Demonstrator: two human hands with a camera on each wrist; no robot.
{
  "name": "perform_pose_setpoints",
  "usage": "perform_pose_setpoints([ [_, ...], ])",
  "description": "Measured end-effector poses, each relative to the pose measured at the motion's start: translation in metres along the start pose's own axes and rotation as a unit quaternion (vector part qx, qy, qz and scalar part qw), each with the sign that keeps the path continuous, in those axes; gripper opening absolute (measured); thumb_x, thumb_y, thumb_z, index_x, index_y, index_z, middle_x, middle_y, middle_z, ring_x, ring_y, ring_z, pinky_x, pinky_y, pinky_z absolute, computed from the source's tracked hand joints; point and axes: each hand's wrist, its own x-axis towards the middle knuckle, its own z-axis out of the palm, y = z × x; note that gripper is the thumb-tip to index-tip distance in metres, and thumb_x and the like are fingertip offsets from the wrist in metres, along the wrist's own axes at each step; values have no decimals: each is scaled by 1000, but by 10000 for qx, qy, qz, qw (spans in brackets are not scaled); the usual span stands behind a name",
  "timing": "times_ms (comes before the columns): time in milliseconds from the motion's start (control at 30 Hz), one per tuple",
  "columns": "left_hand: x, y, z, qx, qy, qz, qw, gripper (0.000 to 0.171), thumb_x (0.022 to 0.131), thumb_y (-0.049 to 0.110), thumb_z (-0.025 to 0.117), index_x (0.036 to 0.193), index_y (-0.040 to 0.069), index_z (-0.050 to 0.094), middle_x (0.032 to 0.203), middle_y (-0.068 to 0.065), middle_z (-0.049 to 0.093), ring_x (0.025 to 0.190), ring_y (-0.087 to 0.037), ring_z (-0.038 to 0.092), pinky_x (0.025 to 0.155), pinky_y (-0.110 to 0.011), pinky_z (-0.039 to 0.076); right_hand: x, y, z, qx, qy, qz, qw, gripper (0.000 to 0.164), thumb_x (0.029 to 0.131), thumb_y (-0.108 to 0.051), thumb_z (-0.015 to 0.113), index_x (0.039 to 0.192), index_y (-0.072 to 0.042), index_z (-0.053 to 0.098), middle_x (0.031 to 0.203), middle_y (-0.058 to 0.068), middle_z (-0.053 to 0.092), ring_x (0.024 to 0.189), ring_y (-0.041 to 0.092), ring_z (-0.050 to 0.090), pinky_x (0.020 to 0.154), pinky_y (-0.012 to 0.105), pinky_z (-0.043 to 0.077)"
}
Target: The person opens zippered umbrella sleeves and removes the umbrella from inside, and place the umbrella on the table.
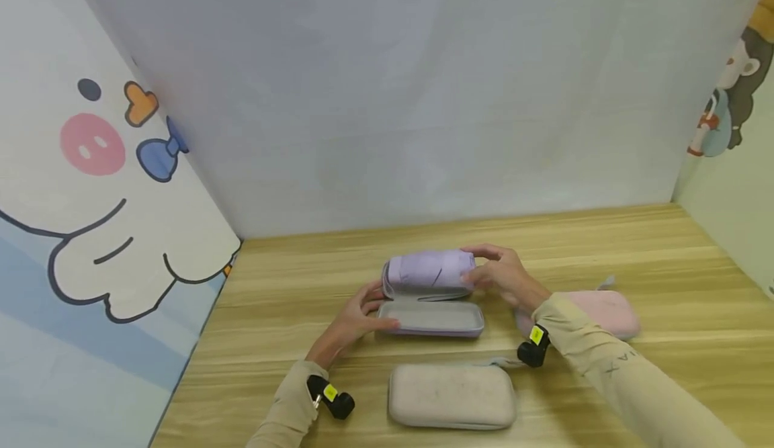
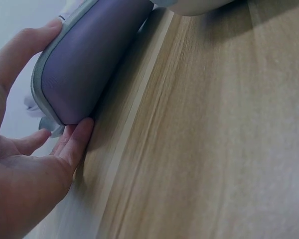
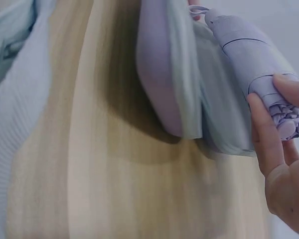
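Observation:
A lavender folded umbrella (image 1: 431, 268) lies over the back half of an opened purple zip case (image 1: 431, 319) with a grey lining. My right hand (image 1: 506, 279) pinches the umbrella's right end between thumb and fingers; the right wrist view shows its gathered fabric end (image 3: 284, 112) in that grip and a small loop at the far end. At the case's left end, my left hand (image 1: 353, 319) holds the front half, thumb on the rim and fingertips low at its corner. From the left wrist, the case's smooth purple outer shell (image 2: 97, 59) shows.
A closed beige case (image 1: 452, 395) lies nearest me on the wooden table (image 1: 290, 280). To the right, a pink case (image 1: 607, 314) is partly covered by my right forearm. A pale back wall (image 1: 423, 99) and printed side panels stand around the table.

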Motion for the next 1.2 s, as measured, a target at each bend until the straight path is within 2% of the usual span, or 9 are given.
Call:
perform_pose_setpoints([
  [100, -3, 0, -1, -22, 47, -52, 10000, 92, 71, 8, 83, 145, 6, 30, 137, -19, 42, 124, -31, 45, 100, -40, 39, -1, -7, 1, 182, -88, -43, 9998, 52, 66, 14, 73, 113, -7, 67, 112, 4, 60, 72, 18, 63, 68, 31, 55],
  [233, -5, 0, -3, -90, 92, -96, 9999, 91, 71, 7, 83, 145, 10, 31, 137, -18, 42, 123, -30, 45, 99, -39, 40, 2, -19, 3, 196, -248, -278, 9991, 52, 67, 16, 71, 115, -4, 65, 113, 2, 59, 82, 18, 63, 74, 34, 55],
  [433, -6, -1, -3, -127, 77, -77, 9999, 89, 72, 6, 82, 145, 8, 31, 136, -20, 43, 122, -30, 46, 96, -36, 42, 9, -36, 5, 170, -340, -319, 9988, 54, 68, 18, 70, 118, 0, 62, 115, 5, 57, 84, 18, 63, 72, 35, 55],
  [667, -9, 2, -2, -135, 196, -26, 9997, 92, 72, 5, 82, 145, 2, 27, 132, -23, 43, 121, -31, 46, 95, -33, 42, 24, -53, 11, 25, -452, -270, 9986, 63, 72, 17, 67, 131, 5, 50, 128, 13, 47, 85, 17, 62, 72, 32, 55],
  [1000, -11, 1, -4, -114, 180, -59, 9998, 93, 72, 8, 83, 146, 4, 28, 133, -22, 42, 122, -30, 45, 96, -35, 41, 54, -55, 16, -276, -363, -267, 9986, 62, 72, 15, 67, 131, 5, 51, 127, 16, 50, 90, 19, 59, 72, 32, 55],
  [1200, -12, 0, -5, -199, 183, -67, 9996, 92, 71, 7, 83, 145, 4, 29, 132, -21, 43, 120, -29, 46, 96, -33, 42, 63, -51, 16, -475, -277, -178, 9983, 62, 73, 14, 67, 132, 4, 50, 128, 17, 50, 90, 17, 59, 72, 29, 55],
])
